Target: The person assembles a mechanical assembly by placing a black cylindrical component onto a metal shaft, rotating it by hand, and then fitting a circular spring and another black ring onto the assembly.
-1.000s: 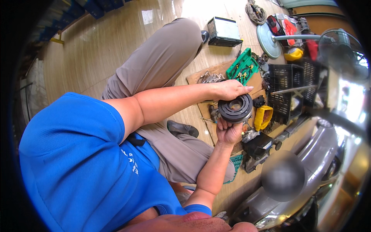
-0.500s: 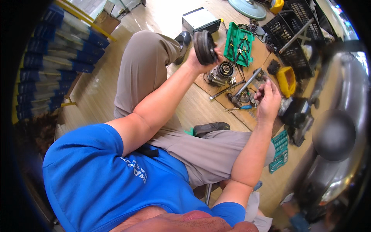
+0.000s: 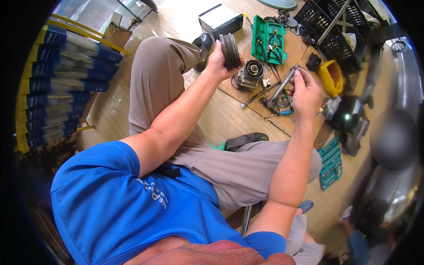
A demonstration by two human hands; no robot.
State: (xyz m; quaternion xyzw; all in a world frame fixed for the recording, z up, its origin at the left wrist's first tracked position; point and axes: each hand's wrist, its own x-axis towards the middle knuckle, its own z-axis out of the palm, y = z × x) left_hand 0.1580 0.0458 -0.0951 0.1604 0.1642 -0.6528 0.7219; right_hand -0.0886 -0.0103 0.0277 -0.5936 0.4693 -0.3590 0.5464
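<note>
My left hand [image 3: 217, 62] grips a dark, grooved pulley [image 3: 229, 51] by its sides, raised above the floor. The fingers of my right hand [image 3: 305, 93] are curled together at the thumb. Whether they pinch something small cannot be made out. Behind those fingertips is the grey handle of a hammer [image 3: 282, 87], whose head rests on the cardboard; contact with the handle is unclear. Between my hands a metal compressor [image 3: 248, 75] sits on the cardboard, its round front facing up. Beside it lie a long metal bar [image 3: 258, 95] and a blue-handled screwdriver [image 3: 285, 113].
A green case with pliers [image 3: 268, 42] lies open beyond the compressor. Black crates [image 3: 329, 22] and a cut yellow jug [image 3: 331, 77] are at far right. A green socket set [image 3: 330, 163] lies right of my knee. Blue boxes [image 3: 70, 84] fill a rack at left.
The pulley in my left hand has turned, showing its grooved rim more. My right hand has moved up toward the end of the hammer handle. The whole view has shifted slightly.
</note>
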